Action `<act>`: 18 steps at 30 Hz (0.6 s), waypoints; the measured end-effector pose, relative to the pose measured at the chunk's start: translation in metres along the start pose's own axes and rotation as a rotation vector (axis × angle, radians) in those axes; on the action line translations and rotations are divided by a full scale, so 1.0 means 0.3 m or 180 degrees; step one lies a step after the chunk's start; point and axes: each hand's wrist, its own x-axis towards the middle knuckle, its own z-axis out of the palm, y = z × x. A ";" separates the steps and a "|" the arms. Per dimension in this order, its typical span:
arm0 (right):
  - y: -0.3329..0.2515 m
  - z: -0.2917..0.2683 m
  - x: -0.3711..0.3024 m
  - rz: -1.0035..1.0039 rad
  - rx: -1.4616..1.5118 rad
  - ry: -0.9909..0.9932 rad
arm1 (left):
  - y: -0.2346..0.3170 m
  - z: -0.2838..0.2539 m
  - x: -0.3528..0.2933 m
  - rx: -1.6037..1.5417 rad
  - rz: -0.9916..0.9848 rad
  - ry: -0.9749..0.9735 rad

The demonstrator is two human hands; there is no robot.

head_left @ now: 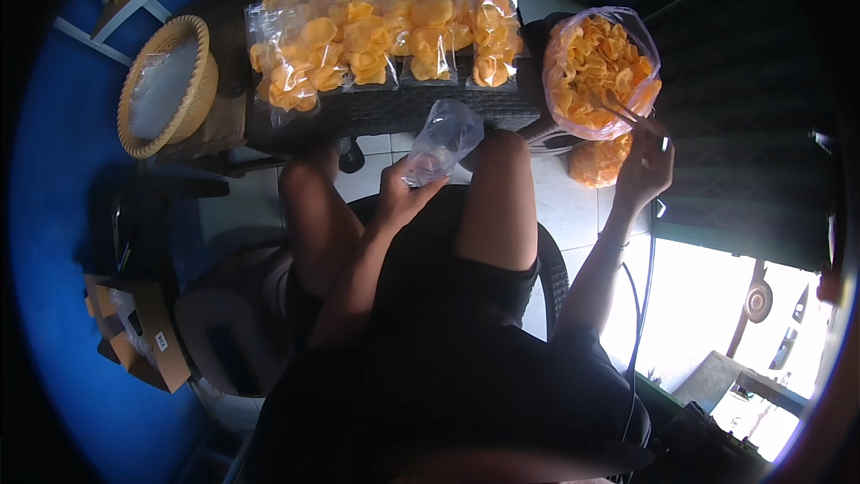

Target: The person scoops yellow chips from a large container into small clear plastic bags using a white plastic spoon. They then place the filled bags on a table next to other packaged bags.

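My left hand [408, 193] is closed round the lower part of a clear plastic bag [450, 130], which stands with its mouth open above my lap. No chips show inside it. Over to the right, my right hand [647, 164] grips a pair of tongs [620, 106]. Their tips reach into a large pinkish plastic bag [652, 45] full of orange chips [596, 58]. Whether the tips hold a chip is too small to tell. Filled clear packets of chips [363, 40] lie in rows on the dark woven table [403, 112] in front of me.
At the far left stands a round woven basket [202, 94] with flat clear bags [163, 90] in it. Another bag of orange chips [598, 164] sits below the big one. An open cardboard box [148, 341] is at the lower left. A cable [641, 305] hangs beside my right arm.
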 end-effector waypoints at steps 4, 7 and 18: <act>-0.032 -0.001 -0.026 -0.0179 0.0095 -0.0634 | 0.002 0.007 -0.002 0.0013 -0.0071 -0.0005; -0.040 0.021 -0.047 -0.0383 -0.0072 -0.0957 | 0.009 0.009 -0.004 -0.0037 -0.0145 -0.0097; 0.006 0.048 -0.022 -0.0114 -0.0090 -0.0609 | 0.011 0.007 -0.002 -0.0199 -0.0255 -0.0164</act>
